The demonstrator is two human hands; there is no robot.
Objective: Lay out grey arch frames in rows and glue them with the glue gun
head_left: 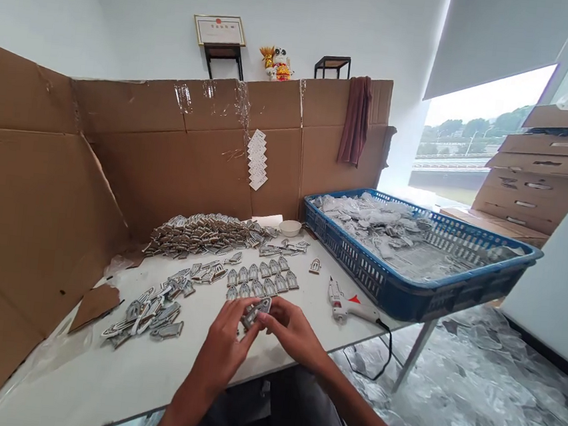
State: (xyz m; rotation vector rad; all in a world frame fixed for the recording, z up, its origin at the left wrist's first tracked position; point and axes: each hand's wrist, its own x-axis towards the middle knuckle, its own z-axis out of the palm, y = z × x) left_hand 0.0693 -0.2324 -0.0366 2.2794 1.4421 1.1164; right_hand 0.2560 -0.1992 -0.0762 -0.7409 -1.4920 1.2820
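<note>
The left hand (227, 331) and right hand (297, 328) both pinch one small grey piece (256, 313), fingers curled close. It sits between them, its long side slanting up and right, just before the rows of arches (262, 288).

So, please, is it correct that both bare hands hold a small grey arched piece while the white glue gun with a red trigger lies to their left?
Not quite: the left hand and right hand do hold the small grey arched piece, but the head view shows the white glue gun lying to their right.
</note>
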